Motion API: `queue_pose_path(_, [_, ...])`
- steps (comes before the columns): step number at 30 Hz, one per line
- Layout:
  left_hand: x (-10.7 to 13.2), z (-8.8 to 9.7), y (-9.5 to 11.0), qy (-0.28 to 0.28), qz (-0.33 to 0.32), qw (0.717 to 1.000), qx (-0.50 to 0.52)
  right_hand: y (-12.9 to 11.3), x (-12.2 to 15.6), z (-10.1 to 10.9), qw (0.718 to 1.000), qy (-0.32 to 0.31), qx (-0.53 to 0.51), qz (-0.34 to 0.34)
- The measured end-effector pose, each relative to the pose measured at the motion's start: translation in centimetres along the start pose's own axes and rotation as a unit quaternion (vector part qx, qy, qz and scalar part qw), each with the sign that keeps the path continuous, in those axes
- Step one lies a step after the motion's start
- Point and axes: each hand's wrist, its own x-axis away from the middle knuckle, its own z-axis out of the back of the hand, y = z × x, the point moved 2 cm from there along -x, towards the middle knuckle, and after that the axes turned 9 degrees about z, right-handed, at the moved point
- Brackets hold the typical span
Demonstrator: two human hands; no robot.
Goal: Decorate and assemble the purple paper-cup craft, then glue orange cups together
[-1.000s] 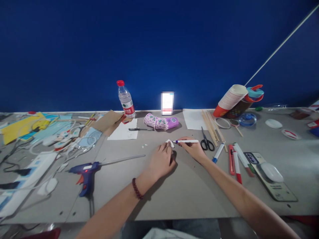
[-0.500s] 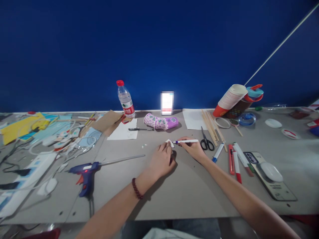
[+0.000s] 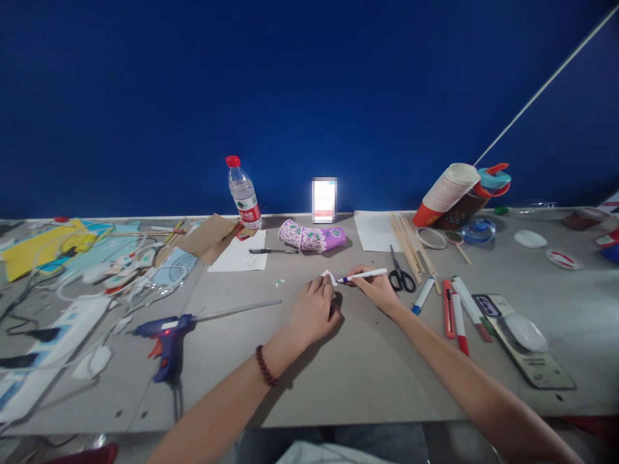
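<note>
My left hand [image 3: 314, 309] presses a small piece of white paper [image 3: 329, 277] to the table with its fingertips, which partly cover it. Gripped in my right hand [image 3: 374, 290] is a white marker pen [image 3: 370, 274] with a purple tip. That tip is at the paper's right edge; whether it touches cannot be told. Behind both hands lies a row of joined paper cups [image 3: 312, 237] with purple scale patterns. Black scissors [image 3: 401, 276] rest close to the right of my right hand. Tiny white scraps [image 3: 279, 282] are left of the paper.
On the left are a blue glue gun [image 3: 167, 332], a power strip [image 3: 53, 361] and cables. A water bottle [image 3: 245, 200] stands at the back. To the right lie wooden sticks [image 3: 411, 245], markers [image 3: 461, 322], a phone [image 3: 527, 361] and stacked paper cups [image 3: 445, 193].
The marker has tilted, its rear end higher and its tip slightly lower and to the right. My left hand stays in place on the paper.
</note>
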Motion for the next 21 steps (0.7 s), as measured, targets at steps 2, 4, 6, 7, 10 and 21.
queue_pose_path(2, [0.0,-0.02,0.01,-0.001,-0.002,1.0,-0.005,-0.18,-0.01,0.01,1.0,0.003,-0.005,-0.003])
queue_pose_path(4, [-0.01,-0.03,0.01,-0.003,-0.002,1.0,-0.006,-0.4,-0.02,0.04,1.0,0.005,-0.009,-0.003])
queue_pose_path(6, [-0.01,-0.02,0.0,-0.004,0.001,1.0,-0.003,-0.6,-0.04,0.07,1.0,0.005,-0.014,-0.007])
queue_pose_path(7, [-0.01,-0.01,0.0,-0.006,0.001,1.0,-0.002,-0.67,-0.04,0.09,1.0,0.005,-0.016,-0.011])
queue_pose_path(10, [0.0,0.06,0.01,-0.011,0.003,1.0,0.0,-0.7,-0.02,0.11,0.999,0.002,-0.025,-0.029])
queue_pose_path(21, [0.01,0.13,0.01,-0.008,0.006,1.0,0.001,-0.04,0.02,0.13,0.992,0.034,-0.104,-0.068])
